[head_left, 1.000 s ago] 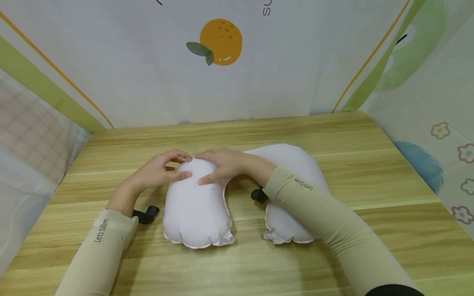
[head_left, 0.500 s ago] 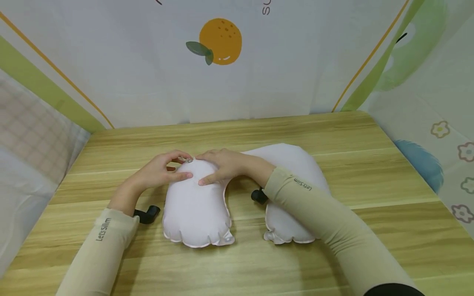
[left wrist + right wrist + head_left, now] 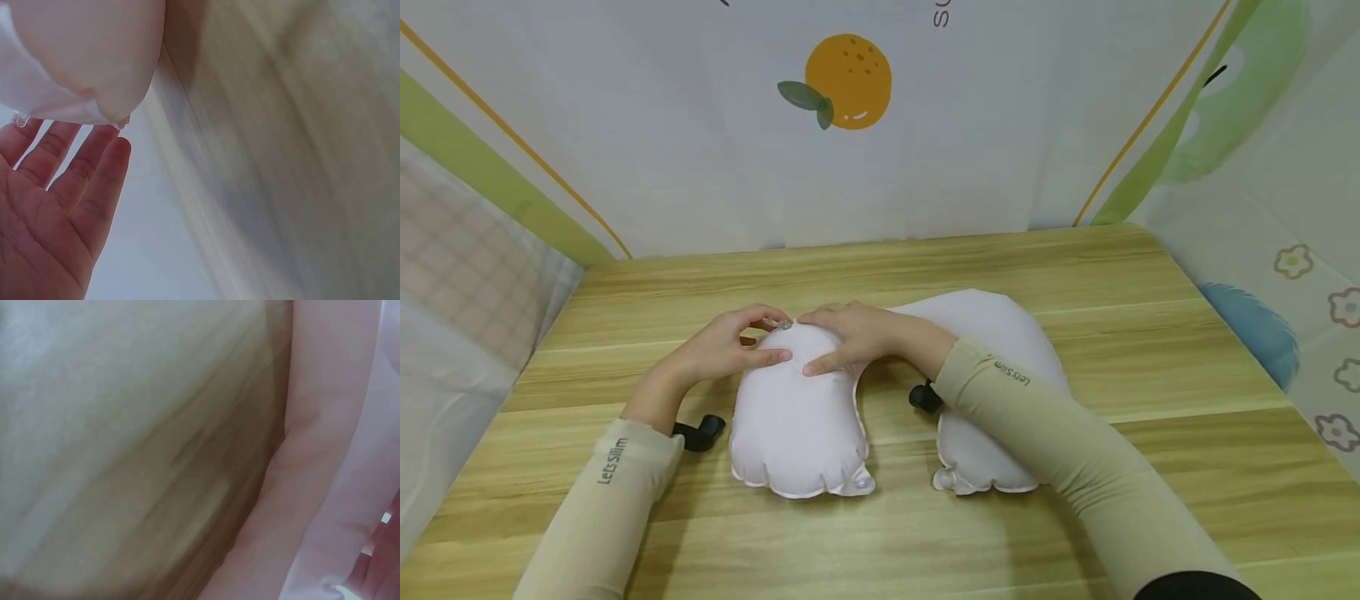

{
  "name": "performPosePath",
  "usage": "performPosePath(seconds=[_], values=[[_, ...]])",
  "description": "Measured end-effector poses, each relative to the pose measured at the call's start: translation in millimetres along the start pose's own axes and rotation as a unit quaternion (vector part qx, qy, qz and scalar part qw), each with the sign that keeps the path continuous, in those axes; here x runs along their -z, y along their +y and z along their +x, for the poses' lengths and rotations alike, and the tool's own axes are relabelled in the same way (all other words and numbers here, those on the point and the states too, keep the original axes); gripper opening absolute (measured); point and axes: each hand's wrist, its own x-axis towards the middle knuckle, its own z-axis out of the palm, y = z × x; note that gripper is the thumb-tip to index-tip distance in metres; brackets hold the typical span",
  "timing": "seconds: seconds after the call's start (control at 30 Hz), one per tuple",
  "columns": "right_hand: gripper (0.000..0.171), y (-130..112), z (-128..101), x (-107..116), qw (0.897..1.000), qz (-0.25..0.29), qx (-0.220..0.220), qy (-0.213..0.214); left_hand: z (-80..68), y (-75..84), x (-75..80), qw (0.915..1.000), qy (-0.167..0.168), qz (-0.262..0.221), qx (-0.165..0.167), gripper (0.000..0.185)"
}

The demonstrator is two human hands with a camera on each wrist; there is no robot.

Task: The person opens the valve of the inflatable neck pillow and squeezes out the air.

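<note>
A white inflatable U-shaped neck pillow (image 3: 797, 425) lies on the wooden table (image 3: 1150, 350), its two lobes pointing toward me. My left hand (image 3: 718, 350) holds the top of the left lobe, with the thumb on the pillow and the index finger curled over a small clear valve (image 3: 773, 323). In the left wrist view the fingers (image 3: 94, 169) lie behind the pillow's seam (image 3: 94, 112). My right hand (image 3: 850, 333) rests flat on the same spot, thumb pressed into the pillow. The right wrist view shows only blurred pillow fabric (image 3: 331, 456) and table.
Printed fabric walls (image 3: 925, 150) close in the table at the back and on both sides. A black wrist-camera mount (image 3: 700, 433) shows under the left wrist, another (image 3: 923, 396) under the right. Bare wood lies in front of and behind the pillow.
</note>
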Motion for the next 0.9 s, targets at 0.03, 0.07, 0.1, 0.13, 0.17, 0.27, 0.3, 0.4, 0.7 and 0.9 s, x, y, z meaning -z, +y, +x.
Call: performPosePath(seconds=[0.03, 0.07, 0.1, 0.13, 0.17, 0.27, 0.3, 0.4, 0.7, 0.9], values=[[0.084, 0.2, 0.2, -0.3, 1.0, 0.0, 0.0, 0.0, 0.1, -0.1, -0.2, 1.0, 0.0, 0.0, 0.0, 0.05], [0.084, 0.3, 0.4, -0.6, 1.0, 0.0, 0.0, 0.0, 0.5, -0.6, -0.3, 1.0, 0.0, 0.0, 0.001, 0.05], [0.084, 0.5, 0.5, -0.8, 1.0, 0.0, 0.001, 0.0, 0.6, -0.7, -0.5, 1.0, 0.0, 0.0, 0.001, 0.05], [0.084, 0.7, 0.6, -1.1, 1.0, 0.0, 0.001, 0.0, 1.0, -1.1, -0.7, 1.0, 0.0, -0.001, 0.001, 0.05], [0.084, 0.7, 0.7, -1.3, 1.0, -0.001, 0.002, 0.0, 1.0, -1.1, -1.0, 1.0, 0.0, -0.001, 0.001, 0.05], [0.083, 0.9, 0.8, -1.8, 1.0, -0.001, 0.002, -0.001, 1.0, -1.6, -1.7, 1.0, 0.0, -0.001, -0.001, 0.05], [0.083, 1.0, 0.8, -1.9, 1.0, 0.0, 0.001, -0.001, 1.2, -1.8, -2.0, 1.0, 0.0, -0.001, -0.002, 0.05], [0.083, 1.0, 0.8, -2.6, 1.0, 0.0, -0.001, -0.004, 1.3, -2.6, -2.6, 1.0, 0.0, 0.0, -0.004, 0.05], [0.083, 1.6, 1.1, -5.3, 1.0, 0.002, -0.007, -0.008, 2.9, -4.3, -3.0, 1.0, -0.003, -0.001, -0.001, 0.049], [0.082, 2.3, 1.8, -6.3, 1.0, 0.0, -0.005, -0.007, 3.2, -6.6, -4.2, 1.0, -0.003, 0.001, -0.002, 0.049]])
